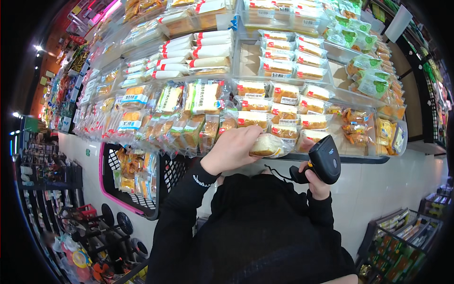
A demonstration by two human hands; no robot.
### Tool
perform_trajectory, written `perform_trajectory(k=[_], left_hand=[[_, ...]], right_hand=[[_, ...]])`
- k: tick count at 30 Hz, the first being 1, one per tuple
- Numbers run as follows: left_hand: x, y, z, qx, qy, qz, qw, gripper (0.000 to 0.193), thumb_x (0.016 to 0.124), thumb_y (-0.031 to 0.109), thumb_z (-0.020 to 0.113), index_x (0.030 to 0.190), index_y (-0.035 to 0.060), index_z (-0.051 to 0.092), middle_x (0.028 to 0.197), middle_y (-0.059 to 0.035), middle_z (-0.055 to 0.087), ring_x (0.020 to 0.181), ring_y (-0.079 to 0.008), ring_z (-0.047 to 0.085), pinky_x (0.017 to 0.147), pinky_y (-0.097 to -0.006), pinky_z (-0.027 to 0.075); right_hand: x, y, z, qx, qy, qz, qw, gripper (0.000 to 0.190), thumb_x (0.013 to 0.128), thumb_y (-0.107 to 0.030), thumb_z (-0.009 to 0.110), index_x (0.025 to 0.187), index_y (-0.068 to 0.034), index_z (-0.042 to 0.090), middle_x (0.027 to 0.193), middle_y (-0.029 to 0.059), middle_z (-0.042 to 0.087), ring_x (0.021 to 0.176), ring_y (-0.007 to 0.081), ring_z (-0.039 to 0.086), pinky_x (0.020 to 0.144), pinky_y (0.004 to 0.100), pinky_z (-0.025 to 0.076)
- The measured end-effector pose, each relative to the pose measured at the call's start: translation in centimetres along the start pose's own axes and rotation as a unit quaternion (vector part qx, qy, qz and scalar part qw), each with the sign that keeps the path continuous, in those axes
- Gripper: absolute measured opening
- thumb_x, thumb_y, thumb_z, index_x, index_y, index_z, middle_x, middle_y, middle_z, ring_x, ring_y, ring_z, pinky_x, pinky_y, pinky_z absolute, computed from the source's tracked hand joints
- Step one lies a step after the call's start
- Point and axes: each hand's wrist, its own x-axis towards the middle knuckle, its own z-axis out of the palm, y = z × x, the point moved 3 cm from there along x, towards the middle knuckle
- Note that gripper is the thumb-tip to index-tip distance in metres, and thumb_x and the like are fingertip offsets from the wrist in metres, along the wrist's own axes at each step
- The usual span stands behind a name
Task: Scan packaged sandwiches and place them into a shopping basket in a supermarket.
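My left hand (232, 149) grips a plastic-wrapped bread (266, 145) at the front edge of a bread display. Its fingers lie over the near end of the pack, and the fingertips are partly hidden. In my right hand (315, 181) is a black handheld barcode scanner (325, 159), held upright by its handle to the right of the bread. A cord hangs at the scanner's left. Just beyond the bread stand rows of wrapped cakes with red labels (284, 113). Left of them are bagged toast loaves (204, 96).
A black basket with a pink rim (101, 177) holds packaged breads at the lower left. Clear plastic dividers (331, 76) split the display. A dark rack of packaged goods (400, 234) stands lower right, and stools (106, 227) stand lower left.
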Motion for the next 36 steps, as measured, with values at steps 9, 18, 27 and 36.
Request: perform_trajectory(k=[9, 18, 27, 36], left_hand=[[1.0, -1.3, 2.6, 0.202, -0.076, 0.045, 0.975, 0.046, 0.052, 0.009, 0.069, 0.090, 0.0044, 0.044, 0.078, -0.0093, 0.052, 0.074, -0.0262, 0.053, 0.067, -0.0351, 0.042], [1.4, -1.8, 1.9, 0.312, -0.128, 0.012, 0.941, 0.044, 0.050, 0.007, 0.069, 0.085, 0.0044, 0.042, 0.073, -0.0103, 0.051, 0.068, -0.0279, 0.054, 0.059, -0.0357, 0.042], [1.2, -2.7, 3.2, 0.358, -0.156, 0.000, 0.921, 0.043, 0.050, 0.011, 0.070, 0.083, 0.0063, 0.043, 0.070, -0.0081, 0.053, 0.068, -0.0249, 0.056, 0.064, -0.0341, 0.038], [0.9, -1.3, 2.7, 0.337, -0.123, 0.023, 0.933, 0.043, 0.053, 0.017, 0.072, 0.086, 0.0066, 0.046, 0.073, -0.0067, 0.052, 0.074, -0.0225, 0.053, 0.070, -0.0337, 0.037]], right_hand=[[-2.2, -1.2, -0.1, -0.048, 0.008, 0.010, 0.999, 0.054, 0.069, -0.003, 0.058, 0.118, 0.000, 0.038, 0.123, 0.0153, 0.040, 0.111, 0.0215, 0.042, 0.087, 0.0313, 0.037], [-3.9, -1.5, -1.2, -0.013, 0.040, 0.044, 0.998, 0.053, 0.067, -0.003, 0.059, 0.117, 0.000, 0.040, 0.121, 0.0136, 0.042, 0.111, 0.0212, 0.043, 0.089, 0.0320, 0.036], [-3.6, -1.4, -0.9, -0.022, 0.010, 0.025, 0.999, 0.054, 0.068, 0.002, 0.057, 0.118, 0.000, 0.038, 0.121, 0.0136, 0.043, 0.110, 0.0203, 0.044, 0.091, 0.0313, 0.035], [-3.6, -1.2, -0.6, -0.029, -0.030, 0.032, 0.999, 0.056, 0.068, 0.003, 0.058, 0.120, 0.000, 0.036, 0.123, 0.0142, 0.042, 0.112, 0.0205, 0.043, 0.092, 0.0310, 0.033]])
